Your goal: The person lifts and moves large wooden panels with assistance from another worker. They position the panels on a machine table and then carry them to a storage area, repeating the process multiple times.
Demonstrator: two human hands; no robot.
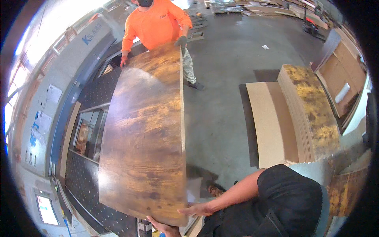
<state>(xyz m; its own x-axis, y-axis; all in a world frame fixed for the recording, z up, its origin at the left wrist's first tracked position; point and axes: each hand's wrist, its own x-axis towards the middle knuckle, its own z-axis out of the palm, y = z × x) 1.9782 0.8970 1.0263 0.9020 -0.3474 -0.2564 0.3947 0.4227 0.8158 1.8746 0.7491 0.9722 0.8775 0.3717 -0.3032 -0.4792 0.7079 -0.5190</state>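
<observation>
A large wood-grain board (144, 130) with a glossy brown face stretches away from me at a slight tilt. At its near right corner my right hand (197, 208) grips the edge, thumb on the upper face and other fingers mostly hidden. My left hand (165, 228) holds the near edge from below, its fingertips partly covered by the board. A co-worker in an orange shirt (154, 23) holds the far end, with a gloved hand (182, 41) on the right corner and another hand (124, 61) on the left edge.
Left of the board stands a big grey machine (43, 130) with a dark dotted table (85, 185) and a lit screen (47, 209). To the right lies a stack of wood-grain boards (310, 102) beside a plain brown panel (270, 122). A pallet (226, 7) sits far back.
</observation>
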